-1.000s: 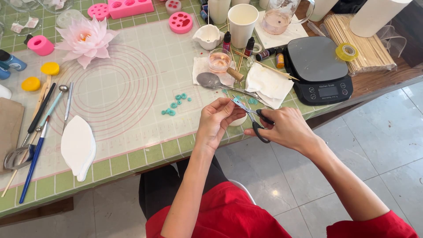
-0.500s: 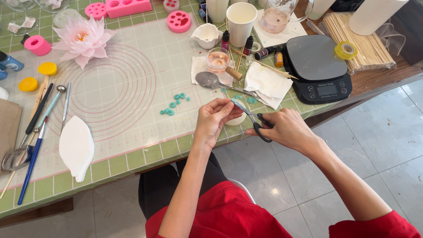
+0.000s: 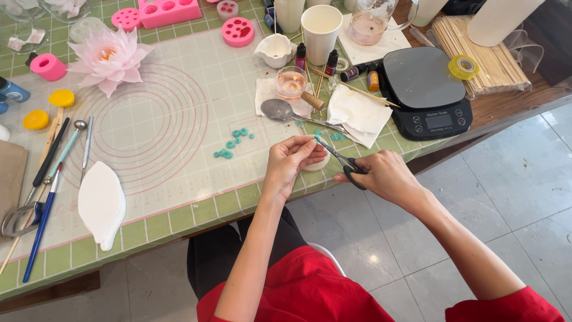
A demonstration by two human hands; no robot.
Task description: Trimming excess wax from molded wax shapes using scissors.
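My left hand (image 3: 290, 162) pinches a tiny teal piece between its fingertips, just above the table's front edge. My right hand (image 3: 381, 175) grips small black-handled scissors (image 3: 336, 158), whose blades point at that piece. Under the hands sits a small white round dish (image 3: 317, 164). Several small teal bits (image 3: 231, 143) lie on the pale silicone mat (image 3: 149, 131) left of my left hand. A metal spoon (image 3: 286, 111) rests on the mat just beyond my hands.
A black kitchen scale (image 3: 424, 90) and bamboo sticks (image 3: 488, 62) stand at the right. White napkins (image 3: 357, 112), a cup (image 3: 320, 31), small bottles, pink moulds (image 3: 168, 11), a pink paper flower (image 3: 109, 58), a white leaf shape (image 3: 102, 203) and modelling tools (image 3: 44, 179) lie around.
The view has shifted slightly. My hands stay together at the table edge, and the scissors' blades have moved closer to the piece in my left fingers.
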